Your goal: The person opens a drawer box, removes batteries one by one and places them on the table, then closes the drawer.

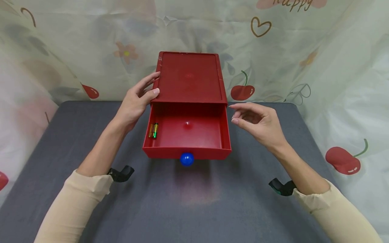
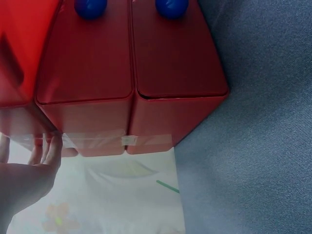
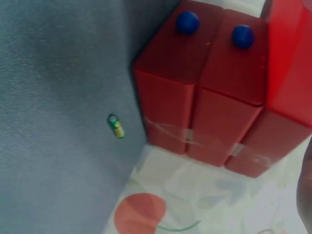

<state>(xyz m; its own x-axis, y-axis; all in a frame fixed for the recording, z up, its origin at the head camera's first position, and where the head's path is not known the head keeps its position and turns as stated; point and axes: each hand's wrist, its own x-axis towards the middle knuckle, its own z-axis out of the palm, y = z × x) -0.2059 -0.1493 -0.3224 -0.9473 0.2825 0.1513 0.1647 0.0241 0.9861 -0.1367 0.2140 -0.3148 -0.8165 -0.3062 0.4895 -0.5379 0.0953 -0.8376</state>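
Right wrist view only: battery (image 3: 116, 126) on worktop (image 3: 53, 161), centre-left.
Left grip (image 1: 134, 101) unclenched, touching red cabinet (image 1: 189, 79); right grip (image 1: 258, 122) released, fingers (image 1: 250, 106) bent.

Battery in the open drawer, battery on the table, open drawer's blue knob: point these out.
Drawer battery (image 1: 155, 131): head view, casing's middle.
Table battery (image 3: 116, 126): right wrist view, casing's middle.
Blue knob (image 1: 186, 159): head view, rounded front.
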